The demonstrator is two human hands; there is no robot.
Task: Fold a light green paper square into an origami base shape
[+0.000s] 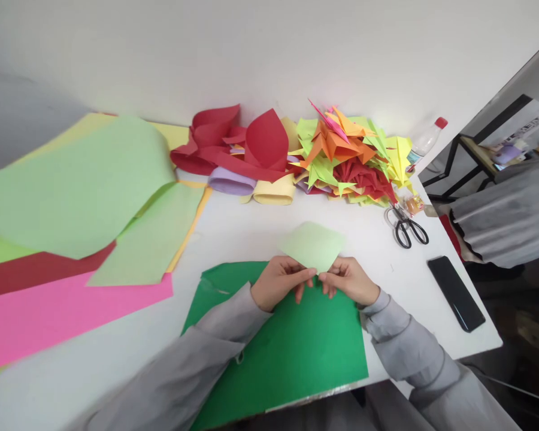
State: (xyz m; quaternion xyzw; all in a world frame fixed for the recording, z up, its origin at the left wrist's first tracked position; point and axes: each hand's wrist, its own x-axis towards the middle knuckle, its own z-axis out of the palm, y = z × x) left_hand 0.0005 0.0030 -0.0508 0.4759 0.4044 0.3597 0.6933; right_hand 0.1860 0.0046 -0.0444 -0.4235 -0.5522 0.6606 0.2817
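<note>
A small piece of pale green paper (313,244) is held up between both hands, its near corner pointing toward me. My left hand (282,280) pinches it from the left with thumb and fingers. On the other side, my right hand (349,280) pinches the same paper, thumb close to the left thumb. Beneath both hands lies a dark green sheet (291,347) on the white table. The fingertips behind the paper are partly hidden.
Large coloured sheets (81,185) are stacked at left. Along the wall lie curled paper strips (265,143) and a heap of folded paper shapes (341,149). Black-handled scissors (406,230), a phone (456,293) and a red-capped bottle (429,137) are at right.
</note>
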